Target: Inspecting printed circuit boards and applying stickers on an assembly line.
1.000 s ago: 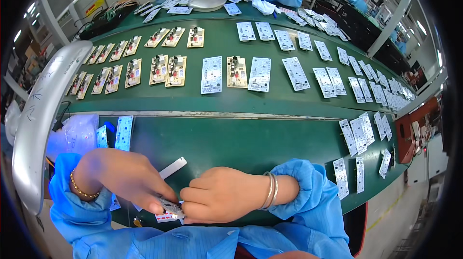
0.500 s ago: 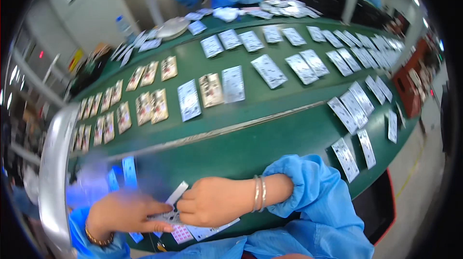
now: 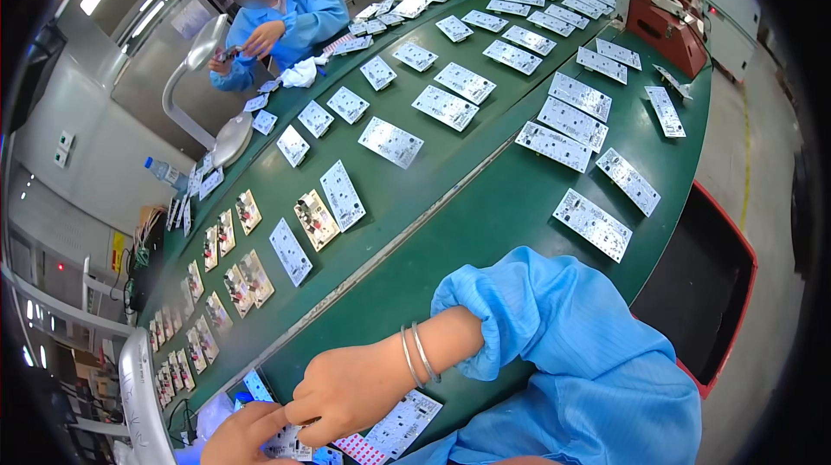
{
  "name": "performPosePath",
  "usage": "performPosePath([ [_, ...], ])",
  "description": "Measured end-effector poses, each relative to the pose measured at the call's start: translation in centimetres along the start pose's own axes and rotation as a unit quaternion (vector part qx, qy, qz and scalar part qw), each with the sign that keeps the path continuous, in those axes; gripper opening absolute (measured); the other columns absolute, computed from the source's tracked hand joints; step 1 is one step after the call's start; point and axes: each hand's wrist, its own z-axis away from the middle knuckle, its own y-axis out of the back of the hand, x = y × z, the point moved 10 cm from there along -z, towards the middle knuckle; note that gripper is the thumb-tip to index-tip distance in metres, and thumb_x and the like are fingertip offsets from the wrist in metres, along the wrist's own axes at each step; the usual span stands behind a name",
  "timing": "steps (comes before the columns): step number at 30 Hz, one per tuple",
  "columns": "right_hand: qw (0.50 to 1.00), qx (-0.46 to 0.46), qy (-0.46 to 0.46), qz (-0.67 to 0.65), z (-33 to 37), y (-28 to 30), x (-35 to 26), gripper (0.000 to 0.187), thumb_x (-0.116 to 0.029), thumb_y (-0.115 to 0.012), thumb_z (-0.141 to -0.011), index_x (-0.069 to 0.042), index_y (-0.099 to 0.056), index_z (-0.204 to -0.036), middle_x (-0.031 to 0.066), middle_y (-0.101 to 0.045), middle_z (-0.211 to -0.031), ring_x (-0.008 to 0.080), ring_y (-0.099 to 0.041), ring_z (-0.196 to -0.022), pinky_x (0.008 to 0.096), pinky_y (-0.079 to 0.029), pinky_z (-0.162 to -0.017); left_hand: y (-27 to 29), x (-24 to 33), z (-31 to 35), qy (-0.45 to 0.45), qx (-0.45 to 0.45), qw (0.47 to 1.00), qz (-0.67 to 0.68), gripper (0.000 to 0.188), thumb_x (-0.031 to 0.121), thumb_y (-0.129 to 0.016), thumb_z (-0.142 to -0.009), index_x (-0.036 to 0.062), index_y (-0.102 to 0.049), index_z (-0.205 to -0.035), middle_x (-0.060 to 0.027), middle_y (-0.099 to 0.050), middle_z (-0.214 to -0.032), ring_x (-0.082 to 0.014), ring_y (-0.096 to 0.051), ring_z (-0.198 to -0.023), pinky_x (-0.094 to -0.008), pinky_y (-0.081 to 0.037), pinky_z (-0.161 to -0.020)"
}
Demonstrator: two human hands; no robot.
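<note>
At the lower left of the frame, the circuit board [image 3: 289,445] sits just below my curled right hand [image 3: 344,393], whose hold I can't tell; my left hand [image 3: 242,439], partly closed, grips its left end.

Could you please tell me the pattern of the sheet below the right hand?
The sheet has rows of pinkish-red blocks on white; best seen in the head view.

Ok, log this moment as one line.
left hand: at circuit board | right hand: curled, at same board | grips: unclear | nearby: red-and-white sheet, second board
</note>
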Motion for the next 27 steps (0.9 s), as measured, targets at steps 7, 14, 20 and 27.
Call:
performPosePath([
  [7,0.995,0.085,-0.015,-0.056,-0.3,2.2,0.6,0.021,-0.021,-0.061,-0.071,-0.006,-0.045,-0.074,0.0063,-0.046,-0.08,0.0192,-0.05,-0.057,0.0293,-0.038,-0.042,0.4,0.0,-0.6,-0.015,0.039,0.999,0.024,0.072,0.036,-0.07,-0.059,0.0004,-0.044,-0.115,-0.0178,-0.046,-0.113,-0.0322,-0.043,-0.106,-0.0369,-0.032,-0.088],
  [14,0.99,0.111,-0.045,-0.071,-0.4,3.5,1.0,0.021,-0.023,-0.061,-0.071,-0.007,-0.047,-0.073,0.005,-0.046,-0.081,0.0192,-0.049,-0.054,0.0292,-0.039,-0.043,0.6,0.5,-0.9,-0.078,0.068,0.995,-0.002,0.07,0.034,-0.073,-0.055,0.0026,-0.047,-0.111,-0.0163,-0.05,-0.106,-0.033,-0.046,-0.099,-0.0384,-0.034,-0.084],
  [20,0.983,0.131,-0.073,-0.102,-0.1,3.9,1.4,0.02,-0.023,-0.061,-0.071,-0.008,-0.048,-0.07,0.0043,-0.046,-0.079,0.0199,-0.048,-0.051,0.0299,-0.038,-0.042,0.2,-0.8,-1.5,-0.078,0.123,0.989,0.023,0.071,0.038,-0.078,-0.047,0.0082,-0.051,-0.105,-0.0109,-0.05,-0.107,-0.0297,-0.046,-0.099,-0.0362,-0.035,-0.082],
  [27,0.991,0.083,-0.012,-0.106,-0.1,3.0,0.0,0.019,-0.021,-0.062,-0.072,-0.007,-0.048,-0.07,0.0052,-0.047,-0.076,0.0189,-0.049,-0.053,0.0294,-0.038,-0.042,-0.6,0.3,-1.4,-0.056,0.112,0.99,-0.068,0.07,0.038,-0.079,-0.045,0.0083,-0.052,-0.103,-0.0102,-0.049,-0.096,-0.0273,-0.046,-0.086,-0.0346,-0.036,-0.074],
])
